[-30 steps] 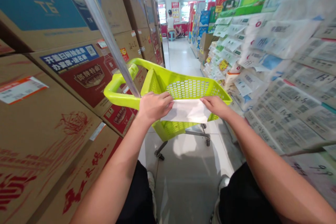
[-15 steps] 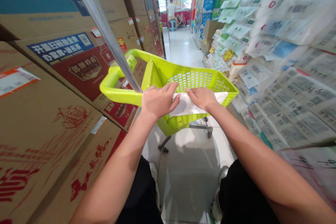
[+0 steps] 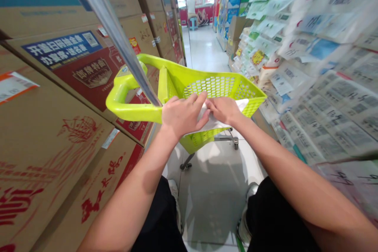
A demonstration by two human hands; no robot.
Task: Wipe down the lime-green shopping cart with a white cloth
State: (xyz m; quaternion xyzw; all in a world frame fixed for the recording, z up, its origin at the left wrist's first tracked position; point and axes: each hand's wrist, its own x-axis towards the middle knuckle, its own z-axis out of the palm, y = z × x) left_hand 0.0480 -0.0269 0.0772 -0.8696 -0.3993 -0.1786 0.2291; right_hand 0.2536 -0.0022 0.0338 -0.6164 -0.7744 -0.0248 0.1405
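A lime-green plastic shopping cart (image 3: 206, 82) stands sideways in front of me. A thin white cloth (image 3: 242, 104) lies along the near rim of its basket and hangs down the outer side; whether it is fabric or paper I cannot tell. My left hand (image 3: 186, 113) is over the rim and cloth, thumb on the outer side and fingers across the top. Beside it, my right hand (image 3: 223, 110) pinches the cloth, its fingertips close to the left hand's fingers. The hands cover the middle of the cloth. The cart's looped handle (image 3: 130, 112) points left.
Stacked cardboard cartons (image 3: 67, 138) wall the left side, with a slanting metal pole (image 3: 118, 39) before them. Packs of wrapped tissue (image 3: 321, 98) rise on the right. Down the aisle, a person (image 3: 190, 6) sits on a blue stool (image 3: 193, 23). My feet flank the cart's near wheels.
My left hand has slid right along the rim, and my hands are now closer together. The cloth between them is more bunched. The cart has shifted slightly left in view.
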